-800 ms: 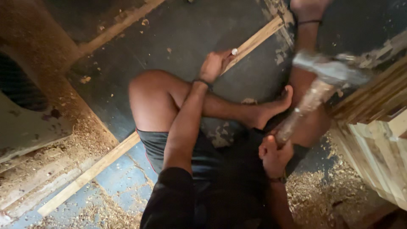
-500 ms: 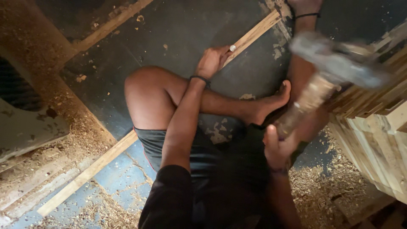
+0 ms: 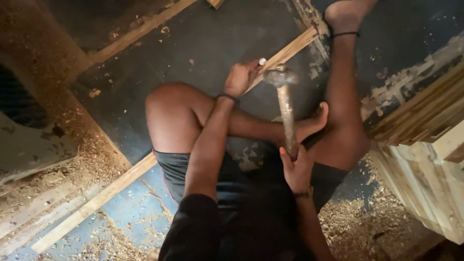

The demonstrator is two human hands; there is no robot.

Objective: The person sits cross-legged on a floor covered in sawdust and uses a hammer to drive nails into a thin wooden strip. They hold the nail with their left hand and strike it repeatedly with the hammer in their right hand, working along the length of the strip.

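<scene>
I sit on the floor with a long wooden strip [image 3: 290,50] running under my bent leg. My left hand [image 3: 241,77] pinches a nail [image 3: 262,62] upright on the strip. My right hand [image 3: 296,169] grips the wooden handle of a hammer [image 3: 285,108]. The hammer's metal head is down at the nail, right beside my left fingers.
A stack of light wooden slats [image 3: 425,154] stands at the right. A second wooden strip [image 3: 140,31] lies at the top left. Sawdust [image 3: 72,179] covers the floor at the left and bottom right. My right foot [image 3: 348,12] rests near the strip's far end.
The hammer has swung down from a raised position at the right onto the nail. My left hand has stayed on the nail.
</scene>
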